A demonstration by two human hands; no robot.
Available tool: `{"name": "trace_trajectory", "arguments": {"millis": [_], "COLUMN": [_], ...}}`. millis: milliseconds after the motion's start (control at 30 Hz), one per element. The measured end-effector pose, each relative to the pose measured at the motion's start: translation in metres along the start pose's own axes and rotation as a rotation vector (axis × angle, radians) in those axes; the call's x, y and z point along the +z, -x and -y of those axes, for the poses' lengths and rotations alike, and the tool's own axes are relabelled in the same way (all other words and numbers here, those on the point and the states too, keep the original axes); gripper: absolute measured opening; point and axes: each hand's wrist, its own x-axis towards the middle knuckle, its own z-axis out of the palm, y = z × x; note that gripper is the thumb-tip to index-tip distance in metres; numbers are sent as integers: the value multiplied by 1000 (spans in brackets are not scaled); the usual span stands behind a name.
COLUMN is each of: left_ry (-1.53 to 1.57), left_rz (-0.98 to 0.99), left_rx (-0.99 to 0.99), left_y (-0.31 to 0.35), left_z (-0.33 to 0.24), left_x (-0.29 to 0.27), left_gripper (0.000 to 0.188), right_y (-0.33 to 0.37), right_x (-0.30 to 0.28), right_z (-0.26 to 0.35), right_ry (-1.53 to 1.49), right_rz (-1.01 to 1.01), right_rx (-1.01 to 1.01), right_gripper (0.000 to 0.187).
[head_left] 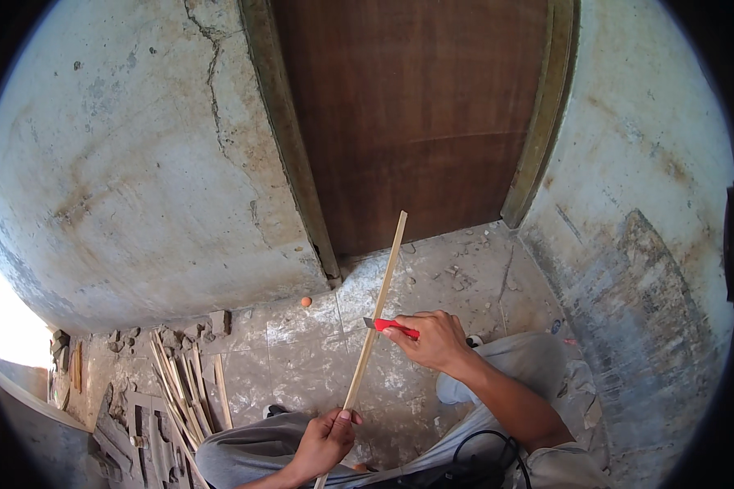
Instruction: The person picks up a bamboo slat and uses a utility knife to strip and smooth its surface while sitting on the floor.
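A long, thin wooden strip (390, 265) slants up and away from my lap toward the door. Near its lower end my left hand (329, 441) is closed around it, thumb on top. My right hand (437, 338) grips a red utility knife (396, 328) farther up the strip. The knife's short grey blade lies against the strip, about midway along its visible length. Part of the knife's handle is hidden inside my right fist. The strip's lowest end passes below my left hand to the picture's lower edge.
Several similar wooden strips (189, 387) lean in a bundle at my left knee, beside broken grey boards (148, 432). Rubble chunks (219, 323) line the cracked wall's foot. A small orange ball (306, 301) sits on the dusty floor. A brown door (416, 114) stands ahead.
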Motion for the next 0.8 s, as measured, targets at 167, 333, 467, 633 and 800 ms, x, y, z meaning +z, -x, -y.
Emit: {"name": "trace_trajectory", "arguments": {"millis": [167, 333, 467, 633, 800], "left_ry": [51, -22, -114, -141, -168], "left_rz": [36, 8, -10, -29, -44], "left_rx": [-18, 4, 30, 26, 47], "left_y": [2, 2, 1, 0, -2], "left_z": [0, 6, 4, 9, 8], "left_x": [-3, -3, -2, -5, -3], "left_gripper": [30, 30, 32, 32, 31], "right_y": [-2, -5, -6, -6, -9], "right_x": [-1, -3, -5, 1, 2], "right_z": [-3, -7, -5, -11, -8], "right_ry": [8, 6, 8, 13, 35], "right_rz": [-7, -9, 5, -18, 17], "right_rx": [30, 70, 70, 39, 52], "right_gripper": [33, 30, 31, 30, 31]}}
